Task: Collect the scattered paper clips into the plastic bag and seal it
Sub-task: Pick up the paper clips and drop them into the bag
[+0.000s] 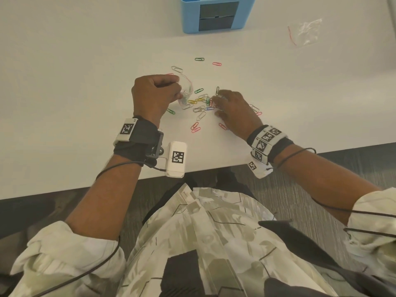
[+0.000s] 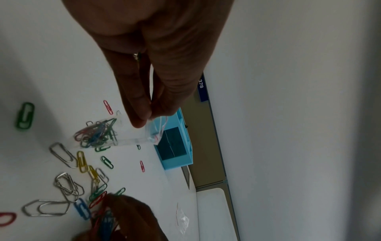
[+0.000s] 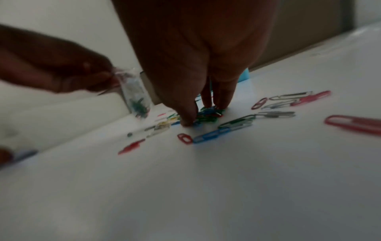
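My left hand (image 1: 179,94) pinches the mouth of a small clear plastic bag (image 1: 186,91) with a red seal strip and holds it just above the white table (image 1: 85,82). Several coloured clips lie in the bag's bottom (image 2: 97,135). Scattered paper clips (image 1: 200,109) in silver, green, yellow, red and blue lie between my hands. My right hand (image 1: 216,103) reaches down with thumb and fingers closed round a bunch of clips (image 3: 208,115). The left wrist view shows red and blue clips among the right hand's fingers (image 2: 123,216).
A light blue box (image 1: 216,13) stands at the back centre. A second clear bag (image 1: 306,32) lies empty at the back right. Single clips lie farther out (image 1: 199,59), and the table's front edge (image 1: 214,166) runs just behind my wrists.
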Tool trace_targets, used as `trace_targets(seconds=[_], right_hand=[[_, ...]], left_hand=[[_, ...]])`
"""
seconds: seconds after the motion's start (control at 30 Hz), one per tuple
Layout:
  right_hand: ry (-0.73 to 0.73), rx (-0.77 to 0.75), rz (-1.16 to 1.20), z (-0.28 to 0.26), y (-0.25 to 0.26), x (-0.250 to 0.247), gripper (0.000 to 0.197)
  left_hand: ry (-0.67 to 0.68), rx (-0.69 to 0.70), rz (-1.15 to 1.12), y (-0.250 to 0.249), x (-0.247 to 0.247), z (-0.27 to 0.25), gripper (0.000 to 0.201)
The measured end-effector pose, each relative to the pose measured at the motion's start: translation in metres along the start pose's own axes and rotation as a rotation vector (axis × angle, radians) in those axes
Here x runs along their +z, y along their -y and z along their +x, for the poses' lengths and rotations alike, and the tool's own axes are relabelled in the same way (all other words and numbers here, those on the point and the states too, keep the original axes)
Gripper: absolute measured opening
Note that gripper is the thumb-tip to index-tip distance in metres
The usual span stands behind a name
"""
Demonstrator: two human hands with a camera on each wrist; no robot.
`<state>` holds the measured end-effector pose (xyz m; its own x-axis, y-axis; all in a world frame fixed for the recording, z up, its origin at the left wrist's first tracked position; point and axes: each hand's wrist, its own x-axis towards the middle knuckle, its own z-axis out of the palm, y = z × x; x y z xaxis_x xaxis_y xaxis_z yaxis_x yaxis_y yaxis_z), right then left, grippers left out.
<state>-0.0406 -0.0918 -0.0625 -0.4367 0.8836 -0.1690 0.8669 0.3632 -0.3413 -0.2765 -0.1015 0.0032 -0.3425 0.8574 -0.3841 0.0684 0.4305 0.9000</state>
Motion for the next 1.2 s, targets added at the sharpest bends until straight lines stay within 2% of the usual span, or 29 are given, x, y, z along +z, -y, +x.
trace_targets(seconds=[0.07,0.13,0.2,0.3,0.4,0.53,0.73,0.87,0.93,1.07,1.2], right_hand=[[-0.012,-0.085,-0.085,-0.010,-0.003,0.001,0.036],[-0.008,-0.135,-0.121,-0.017,-0.008,0.001,0.038],[-0.010,-0.161,-0.128,-0.018,-0.013,0.002,0.043],[-0.049,-0.161,-0.109,-0.012,-0.013,-0.002,0.035],[-0.127,-0.013,0.034,0.001,-0.005,-0.010,0.023],[-0.156,0.176,0.228,0.016,-0.002,-0.022,0.019],[-0.290,0.191,0.595,0.021,0.015,-0.057,0.011],[-0.274,0.258,1.034,0.022,0.030,-0.070,0.014],[-0.277,0.238,1.155,0.022,0.038,-0.074,0.014],[-0.265,0.192,1.170,0.021,0.049,-0.078,0.019],[-0.276,0.150,1.029,0.018,0.050,-0.078,0.019]], left_hand=[[0.010,-0.003,-0.003,0.001,0.001,-0.001,0.023],[0.014,-0.003,-0.004,0.002,0.002,-0.001,0.023],[0.015,-0.005,-0.012,0.002,0.003,0.000,0.023],[0.026,0.000,0.002,0.002,0.006,-0.002,0.022],[0.035,0.003,0.003,0.000,0.009,-0.003,0.022],[0.045,0.005,0.021,-0.003,0.013,-0.004,0.023],[0.056,0.014,0.040,-0.006,0.021,-0.006,0.020],[0.073,0.002,0.050,-0.006,0.028,-0.007,0.021],[0.091,0.013,0.064,-0.007,0.032,-0.009,0.020],[0.114,0.033,0.086,-0.009,0.039,-0.010,0.018],[0.121,0.047,0.086,-0.011,0.045,-0.011,0.016]])
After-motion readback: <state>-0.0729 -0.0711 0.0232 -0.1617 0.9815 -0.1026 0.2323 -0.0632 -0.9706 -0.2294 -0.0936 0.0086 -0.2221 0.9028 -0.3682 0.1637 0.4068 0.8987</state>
